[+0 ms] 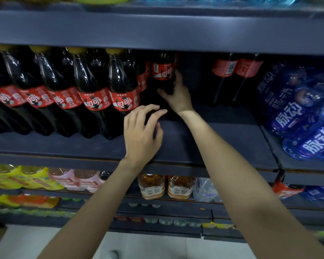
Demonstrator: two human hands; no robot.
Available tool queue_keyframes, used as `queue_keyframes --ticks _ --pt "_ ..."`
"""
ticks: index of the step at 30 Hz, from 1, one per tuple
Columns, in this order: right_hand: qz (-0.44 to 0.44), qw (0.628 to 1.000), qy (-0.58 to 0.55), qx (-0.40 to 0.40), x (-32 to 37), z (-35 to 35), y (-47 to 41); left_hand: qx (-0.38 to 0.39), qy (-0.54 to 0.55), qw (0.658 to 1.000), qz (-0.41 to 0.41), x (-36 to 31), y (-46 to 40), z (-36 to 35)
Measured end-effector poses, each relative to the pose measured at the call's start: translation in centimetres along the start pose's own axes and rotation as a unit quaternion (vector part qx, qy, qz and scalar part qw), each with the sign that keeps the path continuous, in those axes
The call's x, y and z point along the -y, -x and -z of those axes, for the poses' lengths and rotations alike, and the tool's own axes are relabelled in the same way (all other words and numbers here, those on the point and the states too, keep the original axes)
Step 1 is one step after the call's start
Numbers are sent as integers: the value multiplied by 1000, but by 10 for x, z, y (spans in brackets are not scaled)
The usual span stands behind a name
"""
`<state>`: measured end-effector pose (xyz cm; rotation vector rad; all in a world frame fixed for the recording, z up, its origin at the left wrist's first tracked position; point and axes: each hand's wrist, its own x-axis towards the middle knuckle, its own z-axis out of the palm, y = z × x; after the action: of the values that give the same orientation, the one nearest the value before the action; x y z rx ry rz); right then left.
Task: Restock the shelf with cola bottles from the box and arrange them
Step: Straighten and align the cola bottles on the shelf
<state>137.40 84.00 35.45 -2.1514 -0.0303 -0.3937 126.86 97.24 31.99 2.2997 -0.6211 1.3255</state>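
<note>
A row of several dark cola bottles [94, 90] with red labels and yellow caps stands at the left of the dark shelf [223, 139]. Deeper in, my right hand [177, 94] grips the lower body of one cola bottle [163, 71] standing upright at the back. My left hand [141, 133] hovers over the shelf near its front, fingers loosely curled, holding nothing, just right of the front bottle row. Two more cola bottles [236, 71] stand at the back right. No box is in view.
Blue-labelled drink bottles [303, 116] fill the shelf section to the right. Bare shelf board lies between the cola groups. The shelf below holds yellow packs [17, 176], pink packs [77, 180] and amber bottles [166, 186]. An upper shelf [157, 30] overhangs close above the bottles.
</note>
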Motion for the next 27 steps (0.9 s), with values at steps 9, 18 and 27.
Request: queue_keyframes --ticks 9,18,27 --pt "-53 986 45 -150 10 -27 6 -63 3 982 176 33 -1 31" --pt "27 991 -41 -124 -10 33 38 -144 114 966 182 -16 -3 24" --pt "-9 971 12 -240 -91 160 56 138 344 893 255 -102 -79 -90"
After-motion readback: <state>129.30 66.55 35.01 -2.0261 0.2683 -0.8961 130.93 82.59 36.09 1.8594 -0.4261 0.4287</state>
